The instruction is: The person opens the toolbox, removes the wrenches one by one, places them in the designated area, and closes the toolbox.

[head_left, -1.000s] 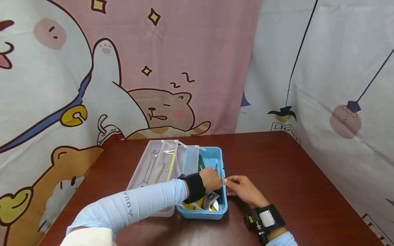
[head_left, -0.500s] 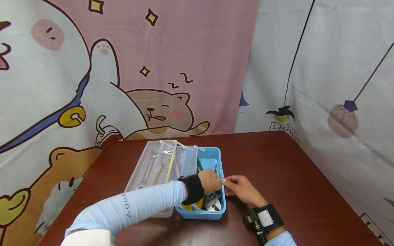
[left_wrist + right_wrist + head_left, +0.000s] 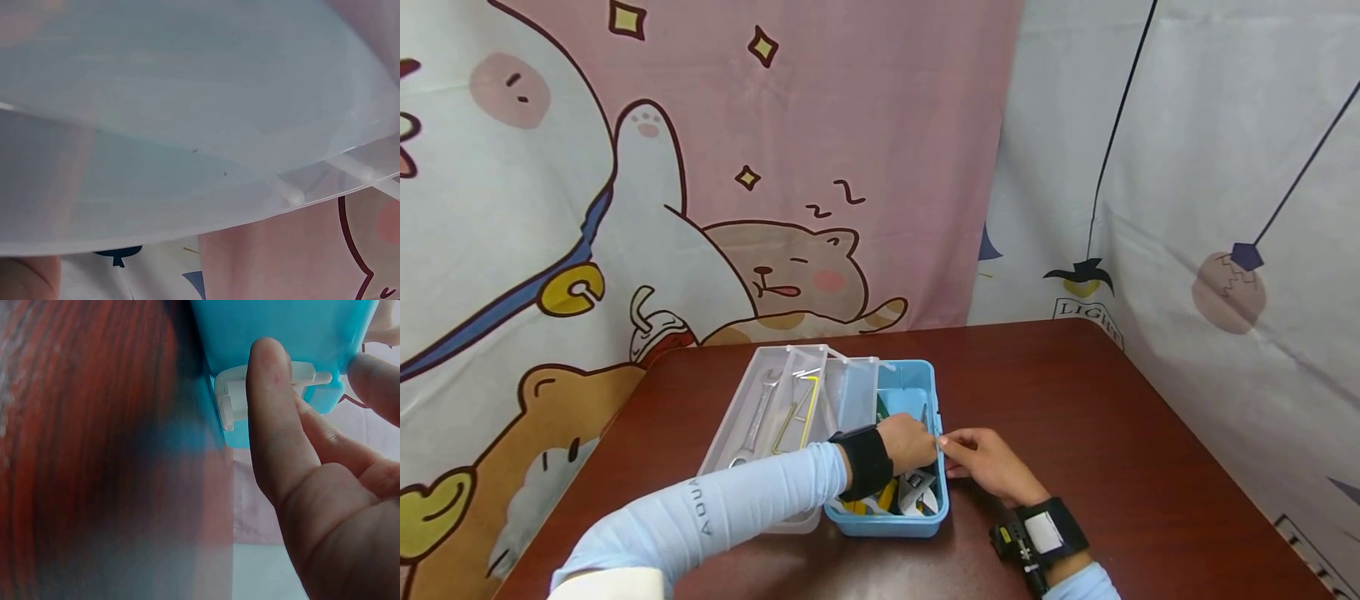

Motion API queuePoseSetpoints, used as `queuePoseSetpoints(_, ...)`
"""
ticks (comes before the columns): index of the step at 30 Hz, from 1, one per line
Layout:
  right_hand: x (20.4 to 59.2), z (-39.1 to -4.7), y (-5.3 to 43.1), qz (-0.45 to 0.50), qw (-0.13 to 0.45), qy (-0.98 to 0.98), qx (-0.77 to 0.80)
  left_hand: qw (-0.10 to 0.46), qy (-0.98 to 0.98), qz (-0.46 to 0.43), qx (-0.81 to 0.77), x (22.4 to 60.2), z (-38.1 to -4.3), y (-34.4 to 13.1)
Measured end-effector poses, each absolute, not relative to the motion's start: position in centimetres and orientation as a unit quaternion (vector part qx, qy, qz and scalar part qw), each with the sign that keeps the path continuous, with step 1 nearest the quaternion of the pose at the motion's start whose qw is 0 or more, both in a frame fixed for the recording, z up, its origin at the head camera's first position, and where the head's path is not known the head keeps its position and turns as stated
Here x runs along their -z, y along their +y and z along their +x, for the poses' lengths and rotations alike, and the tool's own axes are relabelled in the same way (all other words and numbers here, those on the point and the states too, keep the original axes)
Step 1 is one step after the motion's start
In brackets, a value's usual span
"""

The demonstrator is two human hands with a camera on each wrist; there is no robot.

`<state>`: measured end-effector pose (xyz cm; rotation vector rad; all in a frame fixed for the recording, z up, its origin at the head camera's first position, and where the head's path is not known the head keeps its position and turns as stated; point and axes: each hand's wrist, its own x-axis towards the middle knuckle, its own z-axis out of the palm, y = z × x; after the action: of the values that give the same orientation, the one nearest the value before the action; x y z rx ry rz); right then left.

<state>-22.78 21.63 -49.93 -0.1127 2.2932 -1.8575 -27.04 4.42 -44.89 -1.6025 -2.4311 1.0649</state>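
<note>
A light-blue toolbox point(image 3: 880, 527) stands uncovered on the table. My left hand point(image 3: 910, 440) reaches down inside it against the right wall, fingertips hidden behind its knuckles. In the left wrist view, only a bit of that hand point(image 3: 28, 280) shows below a translucent plastic panel point(image 3: 156, 181). From outside, my right hand point(image 3: 988, 460) meets the same wall. The right wrist view shows a white latch point(image 3: 234, 403) on the wall, with the right hand's fingers point(image 3: 272, 406) around it and the thumb point(image 3: 375, 384) at the rim. An adjustable wrench point(image 3: 913, 483) lies in the box.
Left of the box lies a translucent lid or tray point(image 3: 718, 437) holding a combination wrench point(image 3: 756, 417) and hex keys, one yellow point(image 3: 809, 408). Yellow-handled tools point(image 3: 887, 496) sit in the box's near end. The brown table point(image 3: 1075, 417) ends at a printed cloth point(image 3: 850, 100).
The head view has shifted slightly, so everything sits a little further left. Both hands keep their places at the box's right wall; nothing is visibly let go or taken up.
</note>
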Motion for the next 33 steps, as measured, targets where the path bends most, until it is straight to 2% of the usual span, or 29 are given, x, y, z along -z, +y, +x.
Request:
queuePoseSetpoints(26, 49.9, -22.9, 21.7, -0.039, 0.096, 0.779, 0.619, 0.014, -0.788, -0.518, -0.333, 44.3, -27.4, 4.4)
queuePoseSetpoints(33, 50.0, -22.9, 21.7, -0.035, 0.095, 0.78, 0.618, -0.013, -0.797, -0.518, -0.31, 43.4, -27.4, 4.2)
